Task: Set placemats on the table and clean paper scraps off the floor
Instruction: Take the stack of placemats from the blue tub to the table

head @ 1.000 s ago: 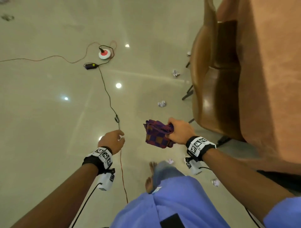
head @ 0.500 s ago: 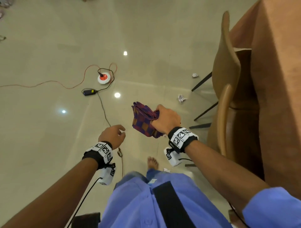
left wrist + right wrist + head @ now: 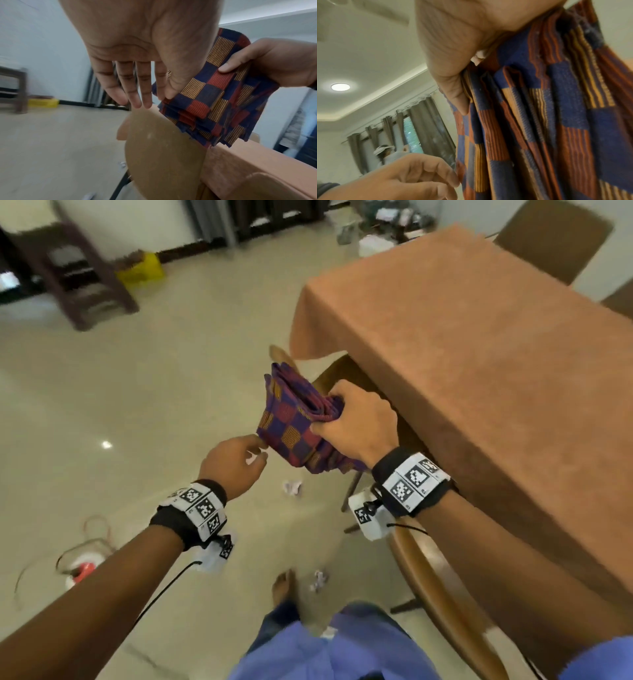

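Observation:
A folded stack of checked placemats (image 3: 291,422), purple, red and orange, hangs in the air beside the near corner of the table (image 3: 479,354), which is covered by an orange-brown cloth. My right hand (image 3: 356,422) grips the stack at one end, thumb on top. My left hand (image 3: 253,453) reaches in from the left, its fingers nearly straight and its thumb touching the stack's lower corner (image 3: 214,97). Crumpled paper scraps lie on the floor below, one (image 3: 292,486) under the hands and one (image 3: 318,580) by my bare foot.
A brown chair (image 3: 438,594) stands against the table's near side, another (image 3: 329,378) is tucked in under the corner, and a third (image 3: 548,237) sits at the far side. A red-white socket (image 3: 84,568) with cables lies lower left. A dark shelf (image 3: 68,268) and yellow bin (image 3: 140,270) stand far left.
My view has lifted from the floor to the table. The right hand has raised the placemats toward the table corner. The left hand has moved right and up to touch the stack.

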Demonstrator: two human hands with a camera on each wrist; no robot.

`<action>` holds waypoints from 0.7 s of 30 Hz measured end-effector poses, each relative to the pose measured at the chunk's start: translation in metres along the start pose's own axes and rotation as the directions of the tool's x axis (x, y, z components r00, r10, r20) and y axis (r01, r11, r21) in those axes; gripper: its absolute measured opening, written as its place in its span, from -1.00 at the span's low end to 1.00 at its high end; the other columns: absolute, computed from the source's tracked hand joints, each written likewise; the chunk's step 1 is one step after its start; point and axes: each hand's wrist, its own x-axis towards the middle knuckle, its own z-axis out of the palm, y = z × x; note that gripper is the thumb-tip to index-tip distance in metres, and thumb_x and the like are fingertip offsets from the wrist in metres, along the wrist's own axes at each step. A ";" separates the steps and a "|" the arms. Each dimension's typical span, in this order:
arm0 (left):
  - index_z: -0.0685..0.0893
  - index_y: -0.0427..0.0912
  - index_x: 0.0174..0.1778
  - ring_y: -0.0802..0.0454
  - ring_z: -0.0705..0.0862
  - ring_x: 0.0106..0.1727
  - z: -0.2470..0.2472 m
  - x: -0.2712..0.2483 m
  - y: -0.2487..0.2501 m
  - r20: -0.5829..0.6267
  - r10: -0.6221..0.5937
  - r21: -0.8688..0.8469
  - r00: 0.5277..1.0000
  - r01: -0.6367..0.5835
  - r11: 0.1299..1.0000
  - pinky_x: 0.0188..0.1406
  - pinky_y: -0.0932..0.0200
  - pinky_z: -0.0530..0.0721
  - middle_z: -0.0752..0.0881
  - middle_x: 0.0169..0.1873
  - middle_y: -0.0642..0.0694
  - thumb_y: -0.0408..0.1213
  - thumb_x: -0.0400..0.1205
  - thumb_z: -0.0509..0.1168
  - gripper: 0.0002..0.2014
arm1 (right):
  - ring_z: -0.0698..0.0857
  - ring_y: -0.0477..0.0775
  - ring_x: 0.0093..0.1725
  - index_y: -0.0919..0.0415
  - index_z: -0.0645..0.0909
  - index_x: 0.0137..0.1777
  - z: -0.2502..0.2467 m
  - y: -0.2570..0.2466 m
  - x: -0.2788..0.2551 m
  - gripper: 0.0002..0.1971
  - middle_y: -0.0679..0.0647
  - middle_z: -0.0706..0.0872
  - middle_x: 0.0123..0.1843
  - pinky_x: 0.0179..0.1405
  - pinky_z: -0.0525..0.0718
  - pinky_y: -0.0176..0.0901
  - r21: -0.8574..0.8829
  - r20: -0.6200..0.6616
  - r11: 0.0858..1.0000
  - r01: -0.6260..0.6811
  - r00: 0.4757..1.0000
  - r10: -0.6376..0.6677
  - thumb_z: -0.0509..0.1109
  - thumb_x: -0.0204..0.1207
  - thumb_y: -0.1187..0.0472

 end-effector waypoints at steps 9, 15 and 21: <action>0.70 0.01 0.18 0.04 0.70 0.11 0.015 0.158 0.162 0.232 0.461 0.061 0.857 -0.486 0.872 0.13 0.05 0.66 0.75 0.08 0.04 -0.08 0.60 0.29 -0.74 | 0.70 0.10 -0.14 -0.05 0.61 0.06 -0.093 0.139 0.041 -0.62 -0.02 0.74 -0.14 -0.27 0.55 -0.14 0.072 -0.346 0.909 -0.411 0.844 0.409 0.50 0.29 -0.18; 0.65 0.00 0.24 -0.02 0.69 0.15 0.063 0.224 0.258 0.377 0.510 0.121 0.774 -0.586 0.801 0.19 -0.02 0.67 0.73 0.18 -0.04 -0.06 0.60 0.30 -0.70 | 0.61 0.05 -0.20 0.01 0.60 0.10 -0.141 0.227 0.042 -0.65 -0.01 0.69 -0.11 -0.44 0.38 -0.28 0.211 -0.350 0.816 -0.538 0.738 0.577 0.53 0.36 -0.04; 0.66 -0.01 0.27 -0.09 0.67 0.20 0.115 0.305 0.321 0.523 0.485 0.204 0.700 -0.656 0.727 0.19 0.04 0.61 0.72 0.20 -0.09 -0.07 0.58 0.33 -0.66 | 0.63 0.04 -0.15 -0.03 0.60 0.08 -0.179 0.299 0.088 -0.63 -0.08 0.66 -0.14 -0.33 0.43 -0.16 0.351 -0.352 0.693 -0.629 0.598 0.720 0.57 0.32 -0.08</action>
